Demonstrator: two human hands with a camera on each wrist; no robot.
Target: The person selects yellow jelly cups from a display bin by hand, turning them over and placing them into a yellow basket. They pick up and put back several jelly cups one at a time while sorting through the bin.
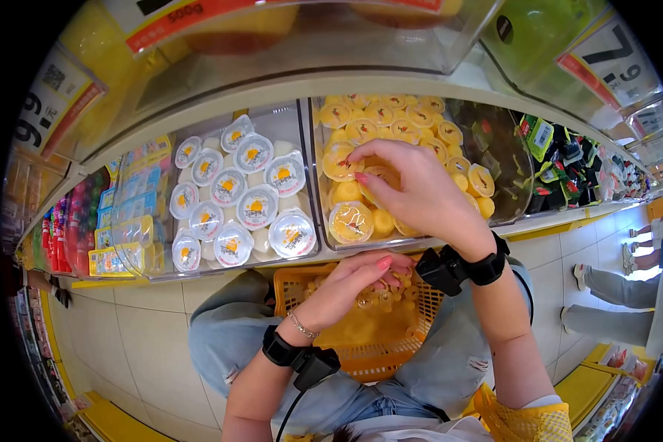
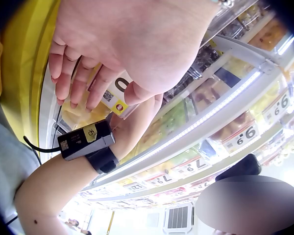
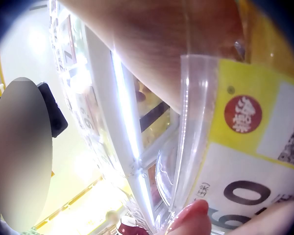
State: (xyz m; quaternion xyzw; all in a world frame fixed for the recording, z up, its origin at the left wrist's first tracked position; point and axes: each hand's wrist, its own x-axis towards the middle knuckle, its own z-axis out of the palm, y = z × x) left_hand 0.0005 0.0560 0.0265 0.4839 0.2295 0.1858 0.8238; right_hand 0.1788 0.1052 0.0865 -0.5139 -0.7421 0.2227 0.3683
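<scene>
The right hand hangs over the clear bin of yellow cups; we see its thumb and index finger narrowly spaced at the edge of one yellow cup, but cannot tell whether they pinch it. The left hand lies loose, fingers relaxed, above the yellow basket, apparently idle. We judge the basket sits between the knees to stay steady and near the bin. White-lidded cups fill the neighbouring bin, probably divided off to keep kinds apart.
</scene>
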